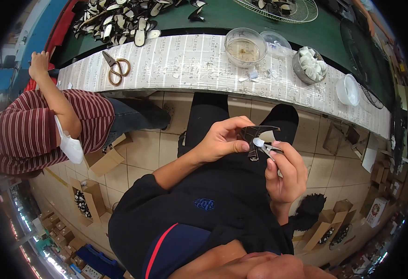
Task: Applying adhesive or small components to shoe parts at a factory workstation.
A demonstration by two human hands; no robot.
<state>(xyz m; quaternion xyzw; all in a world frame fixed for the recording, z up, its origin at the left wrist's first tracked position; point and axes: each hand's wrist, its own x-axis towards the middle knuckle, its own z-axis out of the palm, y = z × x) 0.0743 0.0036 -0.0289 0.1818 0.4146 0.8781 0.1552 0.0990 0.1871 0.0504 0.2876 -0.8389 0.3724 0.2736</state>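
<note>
Above my lap, my left hand (221,139) is closed on a dark, glossy shoe upper piece (248,134), pinched between thumb and fingers. My right hand (286,174) grips a small metal clip-like tool (270,149). At the tool's tip sits a white wad (259,142), against the dark piece or just in front of it. Part of the tool is hidden behind my right fingers. A pale flap (268,136) shows beside the wad.
Paper covers the near strip of the bench (180,60). On it lie scissors (116,69), a clear tub (245,47), a bowl of white wads (310,65) and a white cup (348,90). Shoe parts (120,21) are heaped behind. A co-worker in a striped shirt (50,125) sits at left.
</note>
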